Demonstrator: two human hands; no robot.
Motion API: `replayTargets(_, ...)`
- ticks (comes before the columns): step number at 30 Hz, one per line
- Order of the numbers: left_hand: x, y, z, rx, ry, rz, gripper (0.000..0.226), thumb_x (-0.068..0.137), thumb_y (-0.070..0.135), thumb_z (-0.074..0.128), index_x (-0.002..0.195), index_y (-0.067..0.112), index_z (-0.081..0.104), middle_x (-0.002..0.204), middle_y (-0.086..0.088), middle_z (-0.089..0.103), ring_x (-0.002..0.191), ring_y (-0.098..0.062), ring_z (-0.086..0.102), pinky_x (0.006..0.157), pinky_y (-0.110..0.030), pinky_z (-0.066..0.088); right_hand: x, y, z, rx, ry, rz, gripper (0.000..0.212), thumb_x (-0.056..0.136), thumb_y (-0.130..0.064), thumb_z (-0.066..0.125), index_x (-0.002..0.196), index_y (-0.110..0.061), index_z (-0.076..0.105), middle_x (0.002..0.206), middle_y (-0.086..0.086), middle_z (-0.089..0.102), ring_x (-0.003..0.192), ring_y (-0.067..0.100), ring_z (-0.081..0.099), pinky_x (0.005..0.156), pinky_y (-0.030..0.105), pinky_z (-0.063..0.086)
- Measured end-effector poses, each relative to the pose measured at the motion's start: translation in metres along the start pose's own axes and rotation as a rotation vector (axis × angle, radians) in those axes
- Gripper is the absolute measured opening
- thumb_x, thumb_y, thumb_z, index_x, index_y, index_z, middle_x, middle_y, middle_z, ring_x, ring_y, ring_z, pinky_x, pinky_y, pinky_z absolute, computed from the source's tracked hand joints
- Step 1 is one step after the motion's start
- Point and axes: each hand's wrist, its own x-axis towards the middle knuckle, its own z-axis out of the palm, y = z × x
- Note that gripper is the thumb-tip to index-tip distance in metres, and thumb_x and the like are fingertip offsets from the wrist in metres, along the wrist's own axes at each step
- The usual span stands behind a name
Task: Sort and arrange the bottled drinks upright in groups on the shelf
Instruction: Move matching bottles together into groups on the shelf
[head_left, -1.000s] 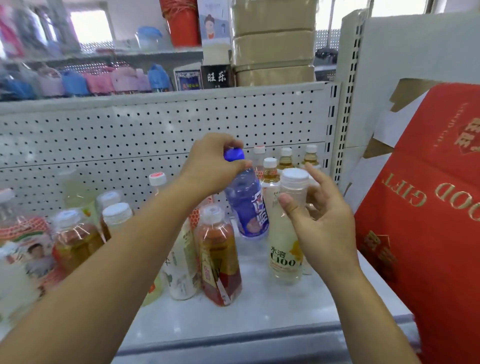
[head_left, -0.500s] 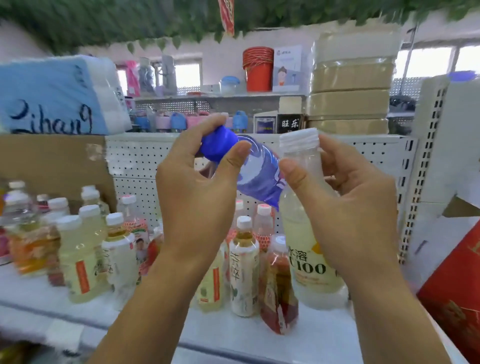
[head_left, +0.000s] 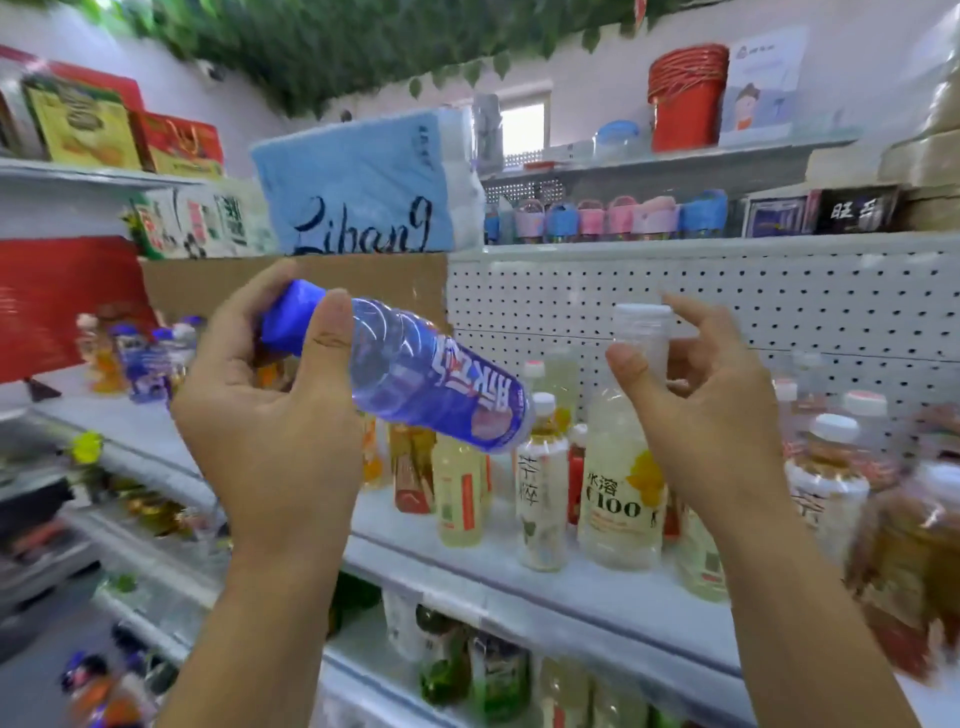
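Head view: left hand (head_left: 270, 431) grips tilted blue bottle (head_left: 415, 376); right hand (head_left: 711, 415) clasps pale bottle (head_left: 623, 467)

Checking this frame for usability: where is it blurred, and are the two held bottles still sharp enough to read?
Head view: edges smear with motion, worst at the right-side bottles and lower left; blue bottle and C100 bottle stay legible; window blown out; wide-angle lens bends the shelf.

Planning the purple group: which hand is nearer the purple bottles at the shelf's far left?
Left. The left hand, holding a purple bottle, is just right of the purple bottles; the right hand is much farther right.
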Motion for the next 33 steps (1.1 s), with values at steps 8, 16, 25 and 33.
replayTargets(8, 0.031, -0.072, -0.062, 0.071, -0.211, -0.231, 0.025, 0.091, 0.033, 0.073, 0.114, 0.026, 0.07, 0.106, 0.01, 0.071, 0.093, -0.005, 0.067, 0.082, -0.029, 0.059, -0.027, 0.054, 0.066, -0.268, 0.034, 0.083, 0.044, 0.091, -0.041, 0.07, 0.132, -0.041, 0.054, 0.098, -0.003, 0.069, 0.101, 0.027, 0.064, 0.091, 0.045, 0.054)
replayTargets(16, -0.004, -0.135, -0.057, 0.159, -0.517, -0.355, 0.03, 0.088, 0.032, 0.075, 0.114, 0.043, 0.064, 0.118, 0.005, 0.066, 0.106, -0.013, 0.062, 0.099, -0.043, 0.052, -0.031, 0.091, 0.083, -0.386, 0.1, 0.226, 0.04, 0.09, -0.037, 0.071, 0.124, -0.046, 0.053, 0.111, -0.005, 0.059, 0.102, 0.017, 0.06, 0.091, 0.044, 0.052)
replayTargets(25, -0.037, -0.146, -0.025, 0.042, -0.696, -0.403, 0.031, 0.092, 0.025, 0.071, 0.12, 0.033, 0.058, 0.114, 0.015, 0.064, 0.104, -0.001, 0.062, 0.09, -0.019, 0.05, -0.029, 0.097, 0.074, -0.538, 0.081, 0.094, 0.039, 0.1, -0.034, 0.059, 0.136, -0.018, 0.059, 0.127, 0.006, 0.056, 0.112, 0.018, 0.052, 0.1, 0.037, 0.046)
replayTargets(33, -0.071, -0.147, 0.001, -0.007, -0.778, -0.491, 0.034, 0.096, 0.033, 0.063, 0.126, 0.038, 0.049, 0.116, 0.011, 0.063, 0.101, 0.001, 0.061, 0.089, -0.026, 0.051, 0.003, 0.102, -0.001, -0.98, 0.068, 0.243, 0.047, 0.102, -0.037, 0.054, 0.142, -0.014, 0.051, 0.147, 0.013, 0.043, 0.135, 0.034, 0.038, 0.111, 0.042, 0.033)
